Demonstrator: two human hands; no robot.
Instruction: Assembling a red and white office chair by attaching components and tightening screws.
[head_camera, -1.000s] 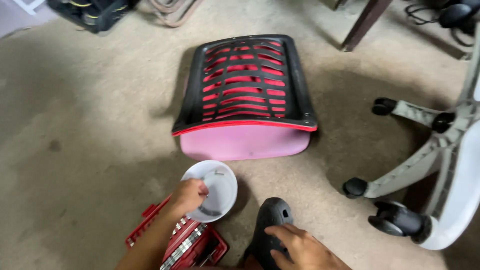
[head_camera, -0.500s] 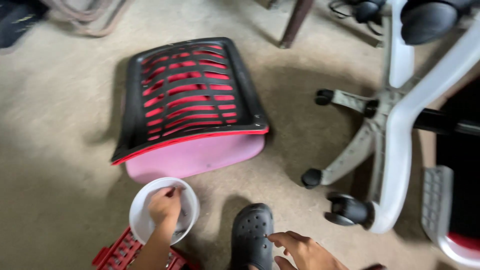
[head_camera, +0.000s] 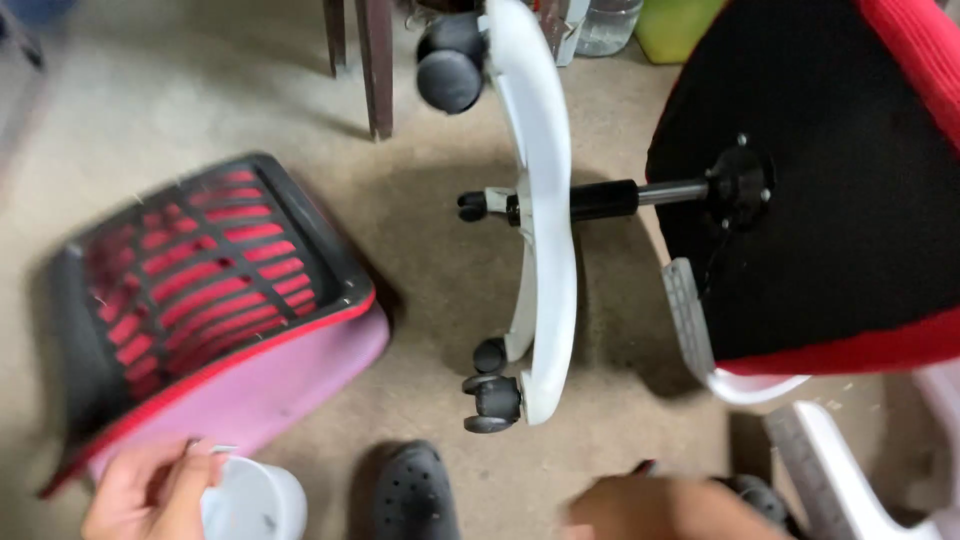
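Office chair apart on floor, backrest not yet attached.
Left hand (head_camera: 150, 490) grips white cup (head_camera: 255, 500) beside detached backrest (head_camera: 200, 300); right hand (head_camera: 665, 510) blurred, grip unclear.

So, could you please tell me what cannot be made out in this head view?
- Right hand: motion-blurred and cut by the bottom edge; what it holds, if anything, is unclear.
- White round plastic bowl: contents not visible, partly cut by the bottom edge, left hand at its rim.
- Black perforated clog: heel cut off below.
- Red-and-black slatted chair backrest: blurred, small fittings unreadable.
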